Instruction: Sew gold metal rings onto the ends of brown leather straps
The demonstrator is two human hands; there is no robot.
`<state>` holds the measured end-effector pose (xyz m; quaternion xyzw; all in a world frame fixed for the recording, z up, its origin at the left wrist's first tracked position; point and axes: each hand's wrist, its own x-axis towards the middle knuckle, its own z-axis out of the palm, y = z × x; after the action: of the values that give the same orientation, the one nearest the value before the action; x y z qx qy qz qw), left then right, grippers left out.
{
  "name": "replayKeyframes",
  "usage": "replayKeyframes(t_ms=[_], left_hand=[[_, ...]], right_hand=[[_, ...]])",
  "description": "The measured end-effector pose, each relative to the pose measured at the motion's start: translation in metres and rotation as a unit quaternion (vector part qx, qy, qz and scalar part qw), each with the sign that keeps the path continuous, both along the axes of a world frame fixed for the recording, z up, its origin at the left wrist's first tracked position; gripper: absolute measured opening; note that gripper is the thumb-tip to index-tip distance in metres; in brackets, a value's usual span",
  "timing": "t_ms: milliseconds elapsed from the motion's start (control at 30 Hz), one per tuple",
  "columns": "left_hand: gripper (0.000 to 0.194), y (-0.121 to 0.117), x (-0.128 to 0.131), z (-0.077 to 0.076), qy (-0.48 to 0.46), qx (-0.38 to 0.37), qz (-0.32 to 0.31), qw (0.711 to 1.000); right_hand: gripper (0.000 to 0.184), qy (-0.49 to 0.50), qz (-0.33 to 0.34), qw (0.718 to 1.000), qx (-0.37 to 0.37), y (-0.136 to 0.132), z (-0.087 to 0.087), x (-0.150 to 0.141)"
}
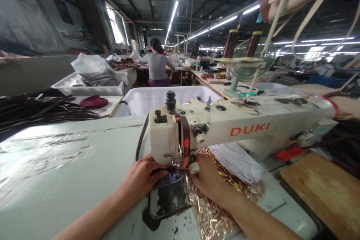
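A white sewing machine (213, 120) marked "DUKI" stands before me. My left hand (147, 172) is closed at the left of the presser foot (174, 167), its fingertips pinching a narrow dark brown leather strap (142, 138) that loops up behind the machine head. To the right of the needle, my right hand (206, 176) is closed on the strap, with its fingertips partly hidden behind a white knob (194, 167). A brown strap length with orange-red marks (186, 142) arches down the front of the head. Exactly where the strap lies under the foot is hidden.
A plastic bag of gold metal chains and clasps (209, 210) lies beneath my right forearm. Behind the machine is a white bin (157, 95). Dark straps (36, 110) and a maroon roll (93, 101) lie left. A wooden board (323, 191) sits right. A person (159, 63) works ahead.
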<state>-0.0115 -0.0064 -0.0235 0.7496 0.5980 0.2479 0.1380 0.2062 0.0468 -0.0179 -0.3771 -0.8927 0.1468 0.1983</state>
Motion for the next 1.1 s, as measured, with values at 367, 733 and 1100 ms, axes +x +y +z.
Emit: replayKeyframes(t_ms=[367, 733, 1100], left_hand=[[0.03, -0.015, 0.003, -0.006, 0.023, -0.008, -0.015, 1.0], [0.025, -0.034, 0.017, 0.01, 0.06, -0.041, 0.001, 0.997], [0.034, -0.016, 0.003, -0.008, 0.316, 0.208, -0.129, 0.917]], right_hand=[[0.024, -0.02, -0.006, 0.999, -0.036, -0.001, 0.006, 0.0], [0.039, -0.107, -0.015, 0.99, 0.086, -0.017, 0.009, -0.009], [0.03, -0.087, 0.051, 0.988, 0.114, -0.028, -0.003, -0.012]])
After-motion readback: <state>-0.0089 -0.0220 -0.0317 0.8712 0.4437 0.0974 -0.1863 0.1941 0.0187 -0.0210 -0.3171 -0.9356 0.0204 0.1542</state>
